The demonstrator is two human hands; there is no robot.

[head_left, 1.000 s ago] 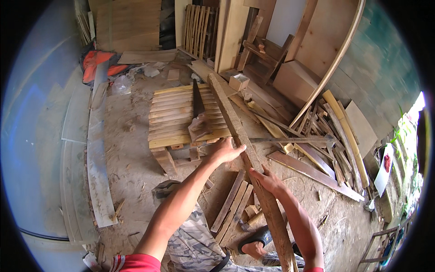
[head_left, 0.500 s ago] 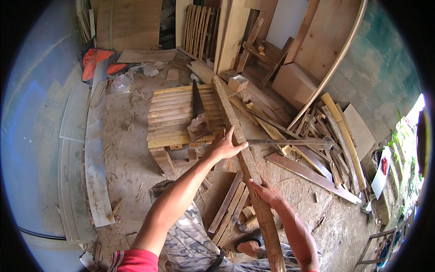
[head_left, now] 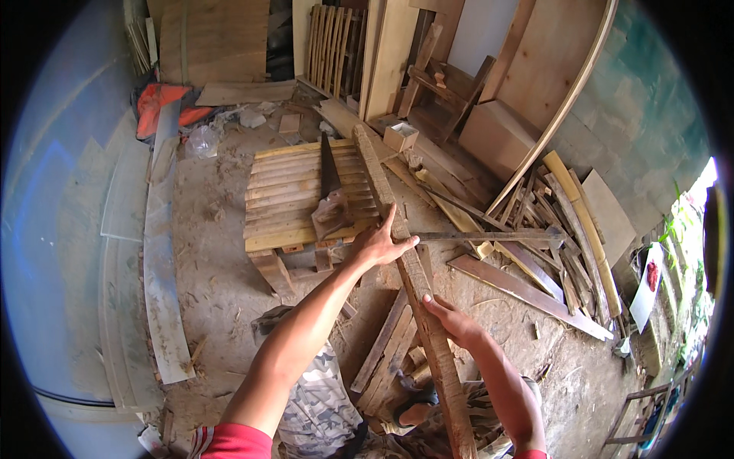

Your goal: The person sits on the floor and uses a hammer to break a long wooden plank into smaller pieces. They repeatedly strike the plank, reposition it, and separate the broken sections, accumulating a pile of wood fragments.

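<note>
A long, rough wooden beam (head_left: 417, 279) slants from the slatted wooden table down toward me. Its far end rests against the table's right side. My left hand (head_left: 376, 245) grips it around the middle, index finger along the top and thumb pointing right. Closer to me, my right hand (head_left: 454, 320) holds the beam from its right side, thumb on top and the other fingers partly hidden. A handsaw (head_left: 331, 195) with a wooden handle lies on the slatted table (head_left: 275, 199). Just right of my left thumb a narrow dark bar (head_left: 489, 236) extends sideways; whether they touch I cannot tell.
Several short boards (head_left: 386, 344) lie on the floor by my foot. A pile of scrap wood (head_left: 562, 245) is at the right. Tall plywood panels (head_left: 550, 61) and a small wooden chair (head_left: 443, 92) stand at the back. Long metal-like strips (head_left: 162, 291) run along the left.
The beam has shifted slightly left with both hands still on it. My right leg has come up into view beneath the right forearm. The saw stays on the table.
</note>
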